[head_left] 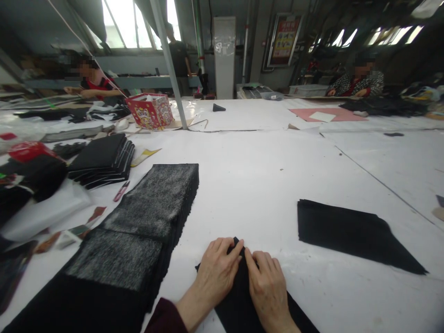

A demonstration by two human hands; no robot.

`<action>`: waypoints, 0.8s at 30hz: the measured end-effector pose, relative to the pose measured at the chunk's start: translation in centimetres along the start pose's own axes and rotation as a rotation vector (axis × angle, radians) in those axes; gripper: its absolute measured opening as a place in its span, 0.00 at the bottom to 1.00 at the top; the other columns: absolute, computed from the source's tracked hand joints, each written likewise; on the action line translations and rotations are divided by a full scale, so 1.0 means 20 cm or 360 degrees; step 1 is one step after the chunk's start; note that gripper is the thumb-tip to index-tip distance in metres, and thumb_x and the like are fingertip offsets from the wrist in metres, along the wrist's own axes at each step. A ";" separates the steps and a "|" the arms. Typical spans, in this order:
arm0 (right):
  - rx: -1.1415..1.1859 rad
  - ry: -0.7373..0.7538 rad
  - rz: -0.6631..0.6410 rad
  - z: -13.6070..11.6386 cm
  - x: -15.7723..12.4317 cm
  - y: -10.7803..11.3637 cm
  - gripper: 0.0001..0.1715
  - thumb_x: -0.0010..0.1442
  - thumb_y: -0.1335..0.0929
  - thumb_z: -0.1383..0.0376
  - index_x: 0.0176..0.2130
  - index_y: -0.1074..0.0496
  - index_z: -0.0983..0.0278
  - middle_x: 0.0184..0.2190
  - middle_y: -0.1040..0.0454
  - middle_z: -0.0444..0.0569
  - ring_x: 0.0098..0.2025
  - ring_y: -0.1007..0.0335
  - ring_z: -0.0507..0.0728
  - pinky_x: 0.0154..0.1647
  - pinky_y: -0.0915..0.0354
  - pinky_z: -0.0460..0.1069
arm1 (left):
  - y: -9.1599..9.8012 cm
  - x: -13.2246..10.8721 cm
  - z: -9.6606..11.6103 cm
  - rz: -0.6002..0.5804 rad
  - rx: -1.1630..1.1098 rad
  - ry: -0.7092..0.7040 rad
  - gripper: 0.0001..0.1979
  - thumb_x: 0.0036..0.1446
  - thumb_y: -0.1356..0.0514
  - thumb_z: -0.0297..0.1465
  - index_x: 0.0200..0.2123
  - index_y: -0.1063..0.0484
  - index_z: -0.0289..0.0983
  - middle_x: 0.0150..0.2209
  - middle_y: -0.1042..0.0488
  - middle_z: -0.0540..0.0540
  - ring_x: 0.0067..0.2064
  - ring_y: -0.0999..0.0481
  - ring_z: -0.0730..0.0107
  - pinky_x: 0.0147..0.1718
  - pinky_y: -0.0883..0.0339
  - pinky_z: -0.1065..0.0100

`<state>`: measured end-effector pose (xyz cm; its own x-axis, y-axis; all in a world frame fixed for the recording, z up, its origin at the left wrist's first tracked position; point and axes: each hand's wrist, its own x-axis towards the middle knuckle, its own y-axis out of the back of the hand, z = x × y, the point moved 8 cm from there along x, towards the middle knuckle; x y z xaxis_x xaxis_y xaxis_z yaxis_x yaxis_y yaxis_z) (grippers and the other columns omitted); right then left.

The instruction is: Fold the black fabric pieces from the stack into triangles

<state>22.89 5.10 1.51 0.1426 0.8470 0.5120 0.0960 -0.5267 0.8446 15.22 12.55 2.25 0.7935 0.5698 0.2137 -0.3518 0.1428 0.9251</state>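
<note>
A piece of black fabric (240, 296) lies on the white table in front of me, its narrow end pointing away. On its left, my left hand (218, 266) has thumb and fingers closed on the fabric near the tip. My right hand (267, 282) presses the other side, index finger at the tip and fingers curled over the cloth. Both hands' fingertips almost meet there. To the left is a long stack of black fabric pieces (145, 203) with a speckled grey surface on top. Another flat black fabric piece (347, 231) rests to the right.
Folded black panels (100, 157), small pink-handled snips (121, 190) and clear plastic (58, 208) crowd the left side. A red patterned box (149, 111) stands by a metal pole (169, 64). Pink sheet (326, 114) lies at the far right. Several people are beyond the table.
</note>
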 end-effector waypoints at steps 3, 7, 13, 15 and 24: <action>0.0004 0.0003 0.0000 0.00 0.00 0.00 0.18 0.65 0.41 0.74 0.52 0.32 0.70 0.34 0.33 0.52 0.37 0.39 0.59 0.38 0.42 0.55 | -0.01 0.00 0.00 0.0002 -0.0009 0.0004 0.20 0.66 0.49 0.28 0.60 0.38 0.41 0.47 0.33 0.42 0.47 0.34 0.61 0.47 0.33 0.57; -0.0003 0.0002 0.0000 0.00 0.01 0.00 0.17 0.66 0.41 0.74 0.53 0.33 0.69 0.34 0.33 0.52 0.37 0.39 0.59 0.38 0.42 0.55 | -0.02 0.00 -0.01 -0.0012 0.0002 0.0019 0.20 0.66 0.50 0.29 0.60 0.38 0.40 0.48 0.33 0.41 0.48 0.34 0.60 0.47 0.33 0.56; -0.0009 0.0006 0.0018 0.00 0.01 0.00 0.17 0.66 0.41 0.75 0.52 0.33 0.70 0.34 0.33 0.52 0.37 0.39 0.59 0.37 0.43 0.55 | -0.02 0.00 -0.03 -0.0012 0.0011 0.0061 0.21 0.66 0.49 0.30 0.61 0.39 0.37 0.49 0.32 0.40 0.48 0.34 0.60 0.49 0.34 0.55; -0.0013 0.0003 0.0017 -0.01 0.00 0.00 0.17 0.65 0.40 0.75 0.52 0.33 0.70 0.34 0.33 0.52 0.37 0.39 0.59 0.38 0.43 0.55 | 0.00 0.00 -0.04 0.0010 0.0033 0.0085 0.22 0.66 0.48 0.32 0.62 0.40 0.36 0.50 0.32 0.40 0.49 0.34 0.59 0.49 0.35 0.54; -0.0054 -0.0023 0.0006 -0.02 -0.01 0.02 0.17 0.65 0.40 0.74 0.51 0.31 0.69 0.34 0.33 0.51 0.36 0.40 0.59 0.37 0.44 0.54 | 0.09 -0.02 0.08 -0.0017 0.0148 -0.0138 0.20 0.65 0.50 0.27 0.60 0.38 0.41 0.59 0.33 0.48 0.56 0.36 0.60 0.56 0.43 0.55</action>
<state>22.46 4.73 1.89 0.1570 0.8437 0.5133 0.0622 -0.5272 0.8475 14.98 11.27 4.34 0.8382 0.4962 0.2263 -0.2985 0.0703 0.9518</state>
